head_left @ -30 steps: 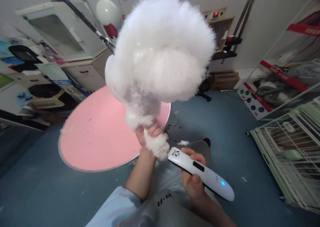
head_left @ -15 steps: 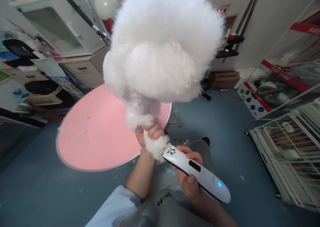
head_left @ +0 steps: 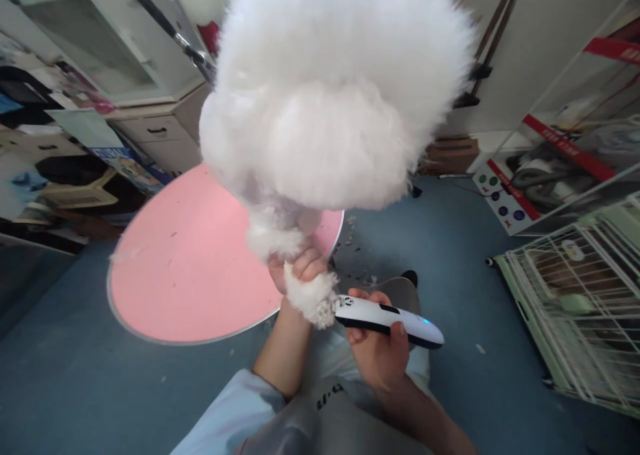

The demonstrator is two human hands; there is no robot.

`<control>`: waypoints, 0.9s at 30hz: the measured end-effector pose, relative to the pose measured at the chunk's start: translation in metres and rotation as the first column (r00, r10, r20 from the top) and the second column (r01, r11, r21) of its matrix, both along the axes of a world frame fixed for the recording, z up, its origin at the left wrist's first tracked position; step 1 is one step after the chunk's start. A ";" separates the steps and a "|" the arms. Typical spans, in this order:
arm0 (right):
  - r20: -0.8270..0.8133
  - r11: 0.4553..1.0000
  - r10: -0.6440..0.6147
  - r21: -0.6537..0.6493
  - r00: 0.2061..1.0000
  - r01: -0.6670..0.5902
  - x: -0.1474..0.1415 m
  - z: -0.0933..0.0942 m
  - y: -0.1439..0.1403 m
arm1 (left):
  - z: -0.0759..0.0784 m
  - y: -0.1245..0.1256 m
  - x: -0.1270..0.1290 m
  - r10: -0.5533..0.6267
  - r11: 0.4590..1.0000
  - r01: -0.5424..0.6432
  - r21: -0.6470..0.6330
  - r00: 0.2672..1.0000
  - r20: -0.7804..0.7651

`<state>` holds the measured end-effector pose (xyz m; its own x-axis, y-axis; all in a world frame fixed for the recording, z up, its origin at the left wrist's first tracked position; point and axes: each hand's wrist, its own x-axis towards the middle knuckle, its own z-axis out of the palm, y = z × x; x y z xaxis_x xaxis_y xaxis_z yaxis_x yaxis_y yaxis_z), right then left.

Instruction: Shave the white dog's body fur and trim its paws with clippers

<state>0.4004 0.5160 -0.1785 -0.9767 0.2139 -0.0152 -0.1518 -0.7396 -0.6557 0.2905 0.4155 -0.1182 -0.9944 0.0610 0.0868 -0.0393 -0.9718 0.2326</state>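
A fluffy white dog [head_left: 330, 101] stands at the edge of a round pink grooming table [head_left: 180, 255], its head filling the upper middle of the view. My left hand [head_left: 300, 266] is closed around one of its legs, and the furry paw [head_left: 313, 298] sticks out below my fingers. In my right hand [head_left: 380, 348] lies a white and black hair clipper [head_left: 390, 320] with a blue light lit. The clipper's blade end touches or nearly touches the fur at the paw's right side; exact contact is hard to tell.
A black grooming arm [head_left: 160, 18] rises behind the dog. Cabinets [head_left: 150, 131] and clutter stand at the left. On the right are a wire cage [head_left: 590, 301] and a glass-fronted case with red strips [head_left: 565, 148]. Fur clippings [head_left: 353, 245] dot the blue floor.
My right hand has rolled the clipper so that more of its black side shows, and its rear end has swung upward. The dog's head appears slightly larger; my left hand keeps its hold.
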 end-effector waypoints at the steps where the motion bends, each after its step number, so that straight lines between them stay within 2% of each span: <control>1: -0.001 1.000 -0.007 0.001 1.000 0.007 -0.001 0.001 -0.001 | 0.000 0.000 0.000 -0.016 1.000 0.016 0.021 1.000 -0.018; 7: -0.019 0.998 -0.022 0.063 1.000 0.023 -0.010 0.005 -0.002 | 0.004 -0.003 0.005 -0.017 1.000 0.016 -0.020 0.998 -0.066; 9: 0.019 0.999 -0.015 0.032 1.000 0.014 -0.011 0.005 -0.001 | 0.008 -0.004 0.005 -0.005 1.000 0.004 -0.021 0.997 -0.072; 14: 0.025 0.994 0.098 -0.058 0.995 -0.097 -0.011 0.008 -0.003 | 0.016 -0.004 0.003 -0.030 1.000 0.030 -0.003 0.996 -0.085; 20: -0.043 0.988 0.114 -0.102 0.993 -0.118 -0.015 0.011 -0.003 | 0.012 -0.003 0.003 -0.075 0.997 0.075 0.009 0.995 -0.058; 27: -0.070 0.999 0.042 -0.006 0.997 -0.043 -0.015 0.009 -0.006 | 0.007 -0.004 0.000 -0.008 0.986 0.013 -0.165 0.999 0.031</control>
<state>0.3852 0.5101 -0.1700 -0.9836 0.1724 0.0523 -0.1656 -0.7515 -0.6386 0.2908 0.4118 -0.1108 -0.9956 0.0824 0.0449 -0.0586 -0.9197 0.3882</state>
